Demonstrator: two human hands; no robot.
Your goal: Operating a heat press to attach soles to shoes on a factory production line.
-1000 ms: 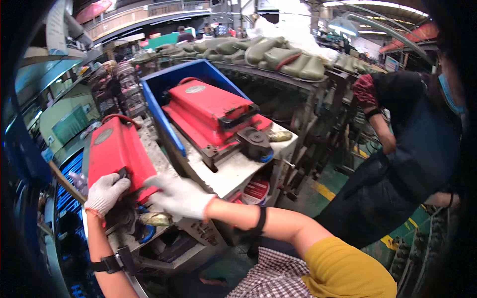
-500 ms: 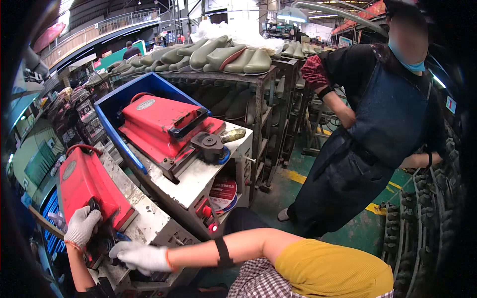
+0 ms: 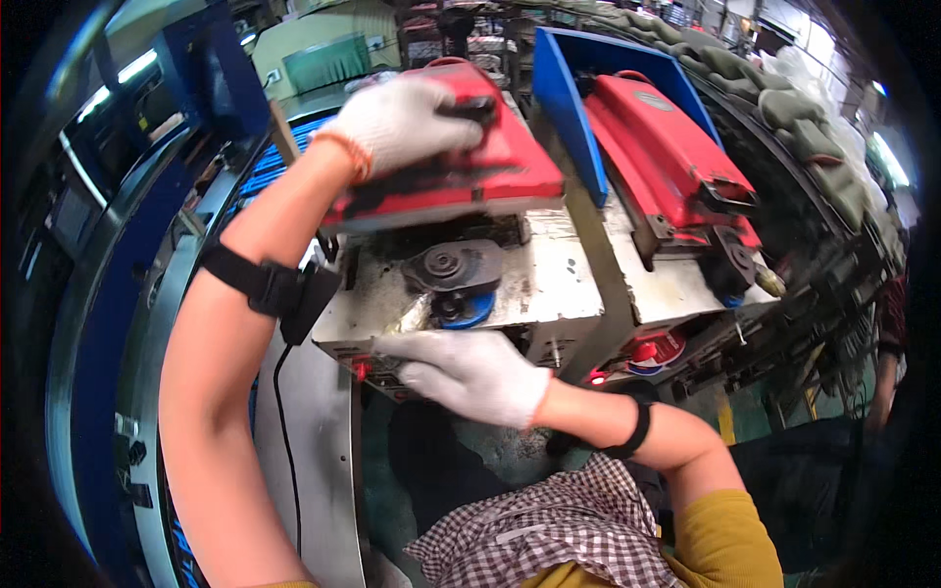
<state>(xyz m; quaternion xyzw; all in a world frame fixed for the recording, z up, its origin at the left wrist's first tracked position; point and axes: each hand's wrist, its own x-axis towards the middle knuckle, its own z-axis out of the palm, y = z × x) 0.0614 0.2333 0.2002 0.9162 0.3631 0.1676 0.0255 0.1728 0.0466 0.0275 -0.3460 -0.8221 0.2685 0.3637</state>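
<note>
My left hand (image 3: 402,122), in a white knit glove with an orange cuff, is closed around the black handle (image 3: 478,110) of a red machine cover (image 3: 524,162). A dark gap shows under part of the cover's front edge, and the cover is slightly blurred. Before it, on the worn white machine top (image 3: 559,274), sits a dark round metal clamp part (image 3: 446,263) with a blue piece below. My right hand (image 3: 475,377), gloved alike, hovers at the machine's front edge with fingers stretched out, holding nothing visible. Close to its fingertips is a gold-wrapped lever (image 3: 416,314).
To the right stands a matching machine with a red cover (image 3: 652,127) and a blue guard (image 3: 573,122). Olive-green boots (image 3: 794,113) lie on a rack beyond. A metal table (image 3: 304,431) runs along the left. Part of another person's arm (image 3: 885,382) shows at the right edge.
My view has swung left, bringing the nearer machine to the middle. My left hand stays on the black handle; my right hand has come away from the clamp area to the front edge.
</note>
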